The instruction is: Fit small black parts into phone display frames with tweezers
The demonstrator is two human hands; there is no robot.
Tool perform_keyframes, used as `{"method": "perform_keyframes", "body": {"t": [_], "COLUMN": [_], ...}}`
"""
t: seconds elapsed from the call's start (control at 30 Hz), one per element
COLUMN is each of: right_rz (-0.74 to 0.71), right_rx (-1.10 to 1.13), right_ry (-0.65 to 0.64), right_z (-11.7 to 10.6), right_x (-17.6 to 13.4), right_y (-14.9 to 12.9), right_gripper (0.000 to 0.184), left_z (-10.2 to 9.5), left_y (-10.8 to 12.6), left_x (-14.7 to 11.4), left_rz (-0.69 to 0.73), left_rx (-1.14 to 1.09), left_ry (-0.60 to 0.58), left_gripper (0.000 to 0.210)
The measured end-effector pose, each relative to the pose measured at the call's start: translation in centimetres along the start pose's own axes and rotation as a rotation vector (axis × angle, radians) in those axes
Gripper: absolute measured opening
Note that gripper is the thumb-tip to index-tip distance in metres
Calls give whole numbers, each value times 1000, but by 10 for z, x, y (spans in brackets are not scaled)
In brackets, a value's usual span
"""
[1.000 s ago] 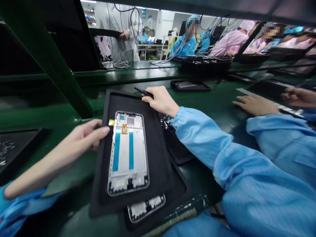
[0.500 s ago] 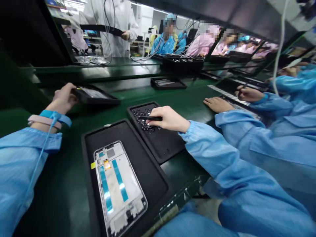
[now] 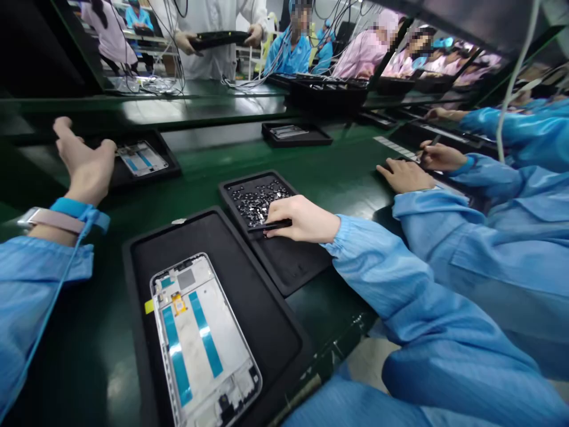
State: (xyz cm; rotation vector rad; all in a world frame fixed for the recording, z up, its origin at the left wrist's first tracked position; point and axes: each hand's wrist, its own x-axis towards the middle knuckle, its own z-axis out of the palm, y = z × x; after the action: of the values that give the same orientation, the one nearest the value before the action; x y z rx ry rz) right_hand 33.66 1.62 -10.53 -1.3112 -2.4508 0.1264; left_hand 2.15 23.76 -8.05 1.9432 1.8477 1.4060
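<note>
My left hand (image 3: 86,160) is open at the far left, fingers spread, beside a black tray (image 3: 171,155) lying flat with a phone frame (image 3: 144,159) in it. Some of its fingers may still touch the tray's near side; I cannot tell. Black tweezers (image 3: 271,226) are pinched in my right hand (image 3: 304,219), held low over a small parts tray (image 3: 288,261). Many tiny dark parts (image 3: 255,198) are scattered in that tray's far half. Directly in front of me, a larger black tray (image 3: 242,290) holds a silver phone frame (image 3: 204,338) with two blue strips and a yellow tab.
Another black tray (image 3: 297,140) with a phone part sits farther back on the green bench (image 3: 347,172). At the right, a co-worker's hands (image 3: 409,175) work close to my right sleeve. A white cable (image 3: 511,77) hangs there. Across the bench, a person in white holds a black tray (image 3: 220,40).
My left hand has let go of the far-left tray, which was tilted and now lies flat farther left. My right hand with the tweezers has dropped slightly nearer the parts tray.
</note>
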Motion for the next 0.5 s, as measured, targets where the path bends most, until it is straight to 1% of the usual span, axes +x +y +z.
{"method": "perform_keyframes", "body": {"t": [0.03,0.07,0.13,0.23,0.3,0.4,0.47,0.5], "right_rz": [-15,-22,-10,58,101,105,76,58], "right_rx": [4,3,-8,-53,-107,-181,-165,-128], "right_ry": [9,20,25,-31,-68,-85,-43,2], "right_z": [0,1,2,3,3,1,0,-1], "right_x": [-1,-2,-4,-4,-5,-6,-7,-6], "right_y": [0,0,-2,-9,-15,-23,-24,-24], "right_gripper": [8,8,10,10,10,12,10,9], "left_z": [0,0,0,-2,-8,-23,-33,-36], "left_y": [5,10,17,27,43,80,105,113], "left_x": [0,-1,-1,-5,-14,-41,-67,-81], "left_rz": [-37,-37,39,104,155,260,391,465], "left_rx": [2,-3,-19,-11,-8,10,8,-13], "left_ry": [46,76,94,93,85,65,23,-30], "left_gripper": [68,67,63,60,58,55,48,41]}}
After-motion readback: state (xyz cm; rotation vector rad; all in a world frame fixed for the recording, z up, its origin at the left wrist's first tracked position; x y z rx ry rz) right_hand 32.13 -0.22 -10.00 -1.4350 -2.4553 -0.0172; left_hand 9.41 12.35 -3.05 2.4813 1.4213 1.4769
